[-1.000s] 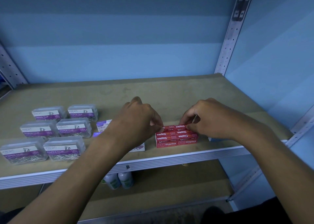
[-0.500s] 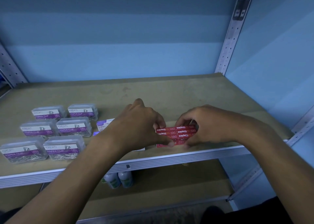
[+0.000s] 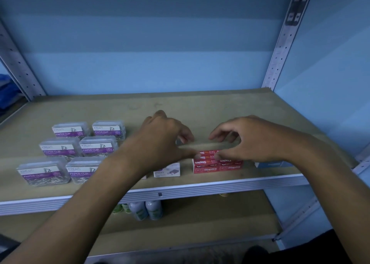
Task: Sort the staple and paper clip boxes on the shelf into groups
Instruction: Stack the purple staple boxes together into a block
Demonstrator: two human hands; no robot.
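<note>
Hovering over the red staple boxes (image 3: 218, 162) right of the frame's centre, both hands had their fingers loosely spread and curled round nothing. The left hand (image 3: 160, 137) touched the stack's upper left corner with one fingertip, and the right hand (image 3: 250, 139) rested a fingertip on its top; that light contact looked like squaring the stack, not lifting it. The red boxes lay flat and packed edge to edge, probably so they read as one group.

At the left of the frame six clear paper clip boxes (image 3: 78, 149) stood in three rows of two, labels up, already a group of their own. A white staple box (image 3: 167, 170) sat just left of the red stack near the shelf's front lip, partly behind the left wrist. A blue box (image 3: 274, 164) showed under the right wrist, just right of the red stack; what it held could not be told.

The shelf (image 3: 200, 105) had plenty of bare board behind the hands, so anything could be slid backward freely. The front edge was close to the red and white boxes, and a careless pull toward the bottom of the frame could tip them off.
</note>
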